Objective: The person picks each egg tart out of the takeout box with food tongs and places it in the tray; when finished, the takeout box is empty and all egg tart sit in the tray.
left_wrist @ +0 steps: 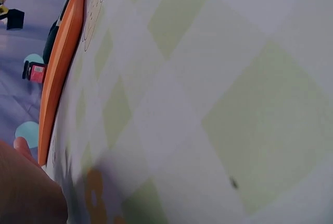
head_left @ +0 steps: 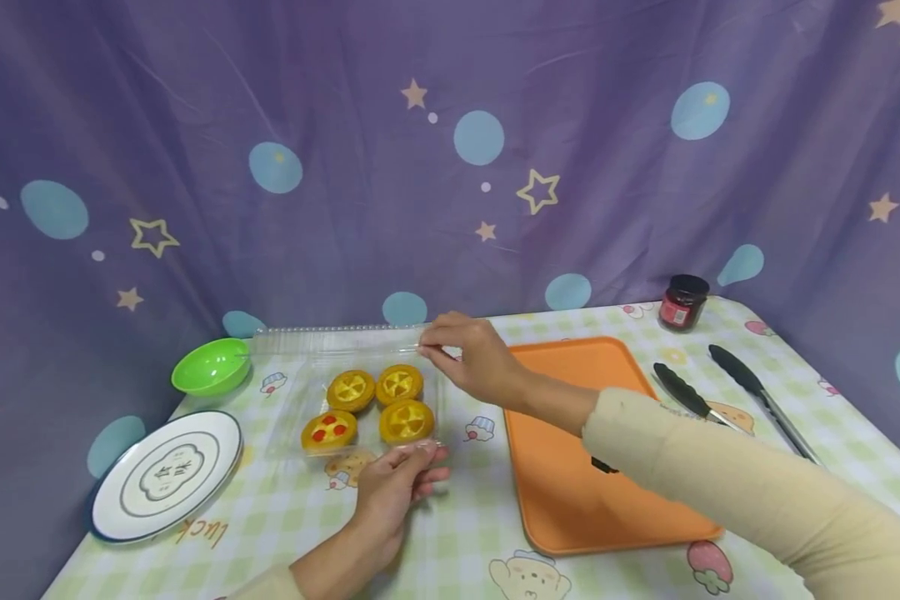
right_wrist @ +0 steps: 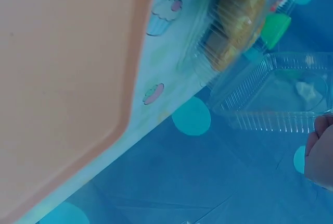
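Observation:
A clear plastic clamshell box [head_left: 292,412] lies on the checked cloth with several round tarts [head_left: 407,421] inside. Three tarts have pale wedge patterns on top; the front left one [head_left: 329,431] carries red pieces. At the box's near right corner my left hand [head_left: 397,487] pinches the rim between thumb and fingers. My right hand [head_left: 476,358] grips the edge of the raised lid [head_left: 337,340], thumb against fingertips. The right wrist view shows the lid [right_wrist: 278,122] tipped up on the far side, swung away from the tarts. Only part of the left hand [left_wrist: 28,187] enters the left wrist view.
An orange tray [head_left: 570,517] lies right of the box under my right forearm. Beyond it are black-tipped tongs [head_left: 765,400] and a dark-lidded jar [head_left: 682,302]. At the left sit a green bowl [head_left: 212,367] and a white plate [head_left: 210,450]. A purple curtain [head_left: 450,242] hangs behind.

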Motion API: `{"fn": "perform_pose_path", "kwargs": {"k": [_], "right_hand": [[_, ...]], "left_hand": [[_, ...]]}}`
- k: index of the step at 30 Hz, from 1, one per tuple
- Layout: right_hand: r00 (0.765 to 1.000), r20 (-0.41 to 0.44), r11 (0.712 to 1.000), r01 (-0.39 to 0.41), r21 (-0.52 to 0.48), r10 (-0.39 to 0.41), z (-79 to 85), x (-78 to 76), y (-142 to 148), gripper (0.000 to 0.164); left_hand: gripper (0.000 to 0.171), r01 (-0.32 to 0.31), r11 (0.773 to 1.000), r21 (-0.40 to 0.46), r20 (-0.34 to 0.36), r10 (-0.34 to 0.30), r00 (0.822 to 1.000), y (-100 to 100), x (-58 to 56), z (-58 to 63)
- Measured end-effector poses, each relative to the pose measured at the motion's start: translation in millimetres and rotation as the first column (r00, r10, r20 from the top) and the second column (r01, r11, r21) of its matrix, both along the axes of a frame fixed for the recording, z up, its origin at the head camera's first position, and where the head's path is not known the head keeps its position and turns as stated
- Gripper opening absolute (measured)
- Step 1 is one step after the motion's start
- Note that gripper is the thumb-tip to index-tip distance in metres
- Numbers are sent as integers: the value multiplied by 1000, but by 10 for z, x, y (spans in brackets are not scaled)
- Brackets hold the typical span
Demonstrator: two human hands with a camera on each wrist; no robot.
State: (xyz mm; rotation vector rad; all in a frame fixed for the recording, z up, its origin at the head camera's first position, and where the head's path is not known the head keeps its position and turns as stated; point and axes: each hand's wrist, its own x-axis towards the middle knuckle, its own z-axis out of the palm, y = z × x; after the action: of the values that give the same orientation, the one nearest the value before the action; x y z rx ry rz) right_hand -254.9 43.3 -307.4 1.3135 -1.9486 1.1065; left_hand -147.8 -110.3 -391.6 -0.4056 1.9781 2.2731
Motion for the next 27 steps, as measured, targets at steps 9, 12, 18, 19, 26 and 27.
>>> {"fn": "perform_pose_path", "kwargs": {"k": [9,12,18,19,26,27], "right_hand": [[983,180,997,37,-68,-25,156,-117,-15,7],[966,257,996,48,-82,-25,198,-154,-12,8],[921,389,992,68,-107,-21,292,-261,-17,9],[913,407,991,74,-110,-23,305,-286,-21,10],[839,543,978,135,-161,-26,386,-464,-59,11],[824,566,974,143,-174,-20,393,-489,-66,10]], "left_hand": [[31,-3,1000,6,0,3,1000,26,8,5],[31,3,1000,2,0,-3,1000,21,10,6],[31,1,1000,4,9,-1,1000,11,11,17],[31,1,1000,3,10,-1,1000,10,11,18],[33,5,1000,2,15,-5,1000,10,9,25],[33,4,1000,2,14,-4,1000,9,10,26]]}}
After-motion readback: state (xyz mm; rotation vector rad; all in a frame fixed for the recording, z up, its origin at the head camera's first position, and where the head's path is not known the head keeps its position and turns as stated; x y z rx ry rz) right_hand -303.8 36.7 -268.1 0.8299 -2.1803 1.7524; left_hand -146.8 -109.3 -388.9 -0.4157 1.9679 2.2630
